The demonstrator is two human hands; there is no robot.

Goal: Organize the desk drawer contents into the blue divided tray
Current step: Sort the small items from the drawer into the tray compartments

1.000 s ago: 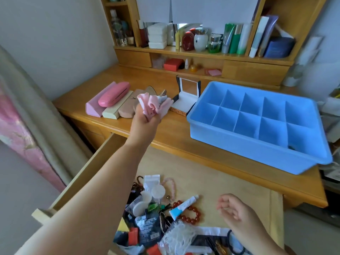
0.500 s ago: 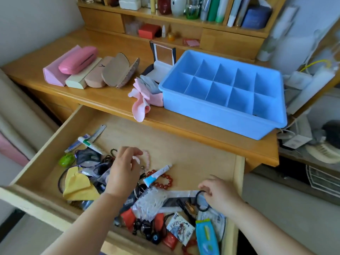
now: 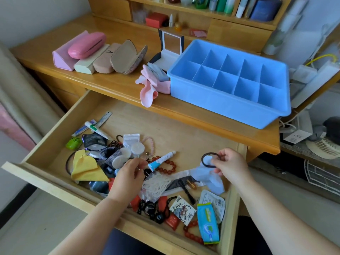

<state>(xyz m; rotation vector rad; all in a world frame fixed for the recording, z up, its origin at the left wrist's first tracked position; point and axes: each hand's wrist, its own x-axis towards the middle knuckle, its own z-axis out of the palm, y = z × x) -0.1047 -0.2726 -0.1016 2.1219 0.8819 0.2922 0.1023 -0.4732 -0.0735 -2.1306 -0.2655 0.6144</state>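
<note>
The blue divided tray [image 3: 228, 100] stands on the desk at the right, its compartments bare. Below it the wooden drawer [image 3: 184, 129] is pulled out, with a heap of small items in its front half. My right hand [image 3: 230, 166] pinches a black hair tie [image 3: 204, 160] and holds it just above the drawer's right side. My left hand [image 3: 128, 177] reaches into the heap beside a small white and blue tube [image 3: 161, 161] and a red bead bracelet [image 3: 166, 167]; its fingertips are curled and I cannot see anything in them.
Pink and grey cloths [image 3: 150, 83] lie on the desk against the tray's left side. Several glasses cases [image 3: 95, 52] line the desk's left, a small mirror box [image 3: 170, 48] stands behind. The drawer also holds a yellow cloth [image 3: 86, 168], a wipes pack [image 3: 207, 223] and a green case [image 3: 73, 143].
My left hand put the pink cloths on the desk and came down into the drawer heap. My right hand picked the black hair tie up off the drawer floor.
</note>
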